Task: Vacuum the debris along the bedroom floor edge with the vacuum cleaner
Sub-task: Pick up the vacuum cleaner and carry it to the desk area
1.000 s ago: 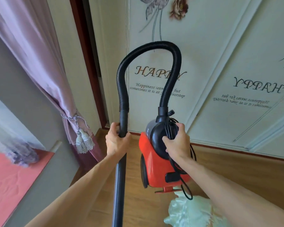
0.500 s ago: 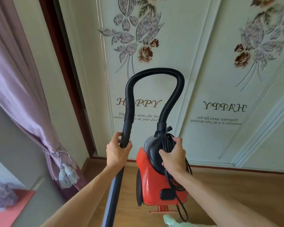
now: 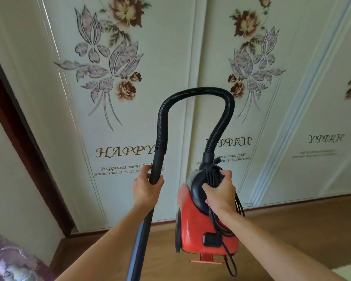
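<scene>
Left hand (image 3: 147, 188) grips wand (image 3: 157, 169); right hand (image 3: 221, 192) grips vacuum cleaner (image 3: 203, 226).

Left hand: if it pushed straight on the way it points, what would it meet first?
The left hand, gripping the hose tube, would likely meet the floral door panel first; depth unclear.

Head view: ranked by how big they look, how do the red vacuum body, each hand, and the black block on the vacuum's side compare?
1. red vacuum body, largest
2. right hand and left hand: these look about alike, so I won't rank them
3. black block, smallest
</scene>
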{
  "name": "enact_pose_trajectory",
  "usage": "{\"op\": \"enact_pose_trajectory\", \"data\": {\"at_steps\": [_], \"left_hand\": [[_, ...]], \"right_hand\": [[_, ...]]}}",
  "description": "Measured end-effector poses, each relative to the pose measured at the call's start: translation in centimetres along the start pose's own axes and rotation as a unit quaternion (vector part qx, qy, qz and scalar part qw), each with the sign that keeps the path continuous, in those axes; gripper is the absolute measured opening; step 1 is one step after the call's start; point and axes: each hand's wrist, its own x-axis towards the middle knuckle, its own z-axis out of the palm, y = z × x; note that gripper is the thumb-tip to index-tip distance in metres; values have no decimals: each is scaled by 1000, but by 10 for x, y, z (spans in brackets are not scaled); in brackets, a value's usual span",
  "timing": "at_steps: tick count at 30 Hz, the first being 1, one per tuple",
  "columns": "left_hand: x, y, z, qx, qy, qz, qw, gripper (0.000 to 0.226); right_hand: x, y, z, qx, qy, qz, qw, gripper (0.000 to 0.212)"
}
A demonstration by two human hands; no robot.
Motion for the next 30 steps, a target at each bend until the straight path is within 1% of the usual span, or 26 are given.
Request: {"op": "enact_pose_trajectory", "data": {"at_steps": [5, 9, 14, 18, 24, 30], "left_hand": [[42, 8, 47, -5, -60, 40, 997, 29], [85, 14, 85, -21, -118, 70, 990, 34], [133, 24, 123, -31, -182, 109, 977, 33], [152, 35, 155, -45, -222, 136, 964, 35], [158, 61, 216, -72, -269, 171, 945, 37], [155, 71, 281, -99, -328, 181, 922, 39]], "right_hand": [[34, 8, -20, -14, 71, 19, 997, 42], [62, 12, -26, -24, 133, 38, 990, 43], [88, 14, -33, -33, 220, 57, 973, 43], [100, 14, -42, -31, 279, 76, 957, 43], [111, 26, -62, -39, 329, 95, 939, 46], [135, 49, -89, -45, 368, 115, 921, 44]]}}
